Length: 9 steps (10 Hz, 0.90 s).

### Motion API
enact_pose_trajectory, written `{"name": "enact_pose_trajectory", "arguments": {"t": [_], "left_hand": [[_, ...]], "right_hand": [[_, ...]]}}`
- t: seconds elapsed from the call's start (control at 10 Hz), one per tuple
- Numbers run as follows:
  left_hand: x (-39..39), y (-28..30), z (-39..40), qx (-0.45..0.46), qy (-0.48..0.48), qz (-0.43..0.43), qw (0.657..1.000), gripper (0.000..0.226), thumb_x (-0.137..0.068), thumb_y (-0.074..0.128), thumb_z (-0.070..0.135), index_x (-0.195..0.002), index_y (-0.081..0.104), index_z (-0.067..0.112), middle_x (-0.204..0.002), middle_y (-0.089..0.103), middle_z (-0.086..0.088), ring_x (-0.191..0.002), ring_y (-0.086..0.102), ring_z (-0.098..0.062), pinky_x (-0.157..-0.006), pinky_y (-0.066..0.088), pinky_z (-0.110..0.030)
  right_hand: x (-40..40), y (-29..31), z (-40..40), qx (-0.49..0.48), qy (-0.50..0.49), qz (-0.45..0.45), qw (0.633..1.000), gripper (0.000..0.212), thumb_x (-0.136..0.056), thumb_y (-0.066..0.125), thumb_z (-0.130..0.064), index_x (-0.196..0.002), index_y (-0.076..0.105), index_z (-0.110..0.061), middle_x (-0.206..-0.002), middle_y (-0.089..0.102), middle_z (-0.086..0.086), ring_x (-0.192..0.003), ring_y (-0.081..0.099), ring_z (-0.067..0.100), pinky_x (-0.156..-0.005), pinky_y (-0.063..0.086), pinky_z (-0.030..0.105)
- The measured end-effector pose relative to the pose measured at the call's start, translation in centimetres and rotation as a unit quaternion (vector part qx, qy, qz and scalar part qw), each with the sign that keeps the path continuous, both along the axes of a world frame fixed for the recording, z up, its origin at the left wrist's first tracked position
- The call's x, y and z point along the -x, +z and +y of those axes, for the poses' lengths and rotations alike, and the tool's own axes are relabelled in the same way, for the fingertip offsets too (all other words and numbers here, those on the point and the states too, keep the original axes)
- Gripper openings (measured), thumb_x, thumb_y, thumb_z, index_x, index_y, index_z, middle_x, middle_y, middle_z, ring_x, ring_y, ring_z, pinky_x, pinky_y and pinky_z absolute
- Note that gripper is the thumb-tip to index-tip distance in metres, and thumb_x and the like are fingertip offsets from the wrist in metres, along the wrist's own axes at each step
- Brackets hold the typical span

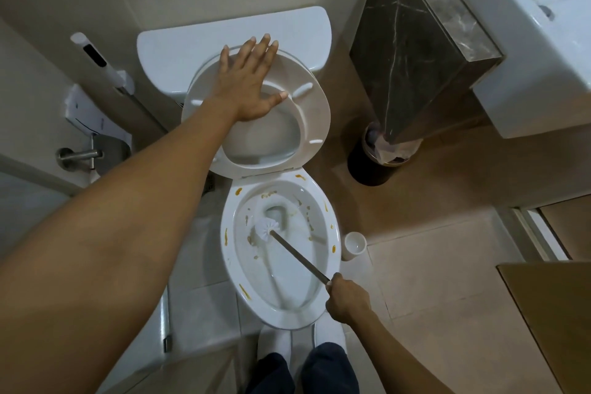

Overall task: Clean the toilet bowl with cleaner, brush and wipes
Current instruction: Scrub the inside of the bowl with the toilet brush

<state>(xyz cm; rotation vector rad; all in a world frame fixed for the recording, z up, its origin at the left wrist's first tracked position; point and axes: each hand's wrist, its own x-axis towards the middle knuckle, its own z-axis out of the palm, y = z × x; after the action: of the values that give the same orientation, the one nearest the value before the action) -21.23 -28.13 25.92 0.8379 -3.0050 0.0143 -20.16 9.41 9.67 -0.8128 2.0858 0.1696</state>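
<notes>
While the fingers of the right hand (347, 299) are curled round the end of the brush handle (299, 257) near the bowl's front-right rim, the white brush head (264, 229) is held inside the toilet bowl (323, 301), just left of the drain opening. Left hand (248, 80) fingers are spread flat and pressed on the raised seat and lid (315, 112), which are held back against the tank (179, 51).

Yellow-brown stains (243, 290) are seen along the rim on both sides and scattered on the inner wall; scrubbing is judged partly done at most. No cleaner bottle or wipes are visible.

Risks, as judged:
- Splash onto the white shoes (275, 342) at the bowl's front edge, if the long handle is swept fast.
- Seat dropped onto the handle, if the left palm is lifted.
- Rim stains missed, since the head is worked low in the bowl.
- Drips on the floor when the brush is carried to the white holder (354, 245), standing just right of the bowl.
</notes>
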Motion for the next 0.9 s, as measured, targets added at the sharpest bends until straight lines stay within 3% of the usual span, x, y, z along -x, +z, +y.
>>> {"name": "enact_pose_trajectory", "arguments": {"t": [0.2,0.3,0.5,0.6,0.9], "left_hand": [[0.0,-0.1,-0.1,0.002,-0.002,-0.002,1.0,0.085,-0.09,0.03,0.066,-0.151,-0.009,0.022,-0.159,-0.013,0.001,-0.146,-0.009,-0.021,-0.114,-0.005,-0.055],[0.0,-0.1,-0.1,0.001,-0.001,-0.002,1.0,0.085,-0.09,0.03,0.067,-0.151,-0.01,0.022,-0.159,-0.013,0.001,-0.146,-0.009,-0.021,-0.114,-0.005,-0.054],[-0.6,0.2,0.1,-0.015,-0.011,0.016,1.0,0.087,-0.089,0.031,0.069,-0.152,-0.006,0.023,-0.16,-0.008,0.001,-0.147,-0.005,-0.021,-0.116,-0.002,-0.053],[-1.3,0.1,-0.4,-0.012,-0.026,0.025,0.999,0.088,-0.086,0.028,0.071,-0.152,-0.005,0.022,-0.16,-0.007,-0.001,-0.147,-0.003,-0.022,-0.117,0.001,-0.052],[-1.8,-0.9,-1.3,0.02,-0.035,0.047,0.998,0.086,-0.086,0.025,0.07,-0.152,-0.003,0.023,-0.16,-0.004,0.001,-0.147,-0.001,-0.02,-0.116,0.002,-0.053]], "right_hand": [[-0.5,-0.3,-0.3,0.013,-0.042,-0.051,0.998,0.035,-0.091,0.054,-0.02,-0.122,0.041,-0.009,-0.114,0.06,0.009,-0.082,0.054,0.016,-0.08,0.052,0.028],[-0.8,-0.6,-0.2,0.033,-0.023,-0.045,0.998,0.039,-0.093,0.047,-0.023,-0.129,0.037,-0.011,-0.111,0.061,0.009,-0.085,0.059,0.021,-0.081,0.053,0.033],[-1.6,-1.2,-0.2,0.073,0.01,-0.045,0.996,0.059,-0.1,0.028,-0.048,-0.152,0.01,-0.027,-0.123,0.062,0.011,-0.109,0.06,0.028,-0.093,0.049,0.041],[-1.9,-1.7,-0.3,0.087,0.0,-0.053,0.995,0.06,-0.099,0.026,-0.051,-0.153,0.008,-0.03,-0.124,0.062,0.011,-0.112,0.059,0.029,-0.095,0.049,0.043],[-2.7,-5.0,-2.0,0.088,0.016,-0.059,0.994,0.055,-0.102,0.034,-0.035,-0.151,0.018,-0.015,-0.118,0.063,0.01,-0.104,0.062,0.026,-0.091,0.051,0.037]]}}
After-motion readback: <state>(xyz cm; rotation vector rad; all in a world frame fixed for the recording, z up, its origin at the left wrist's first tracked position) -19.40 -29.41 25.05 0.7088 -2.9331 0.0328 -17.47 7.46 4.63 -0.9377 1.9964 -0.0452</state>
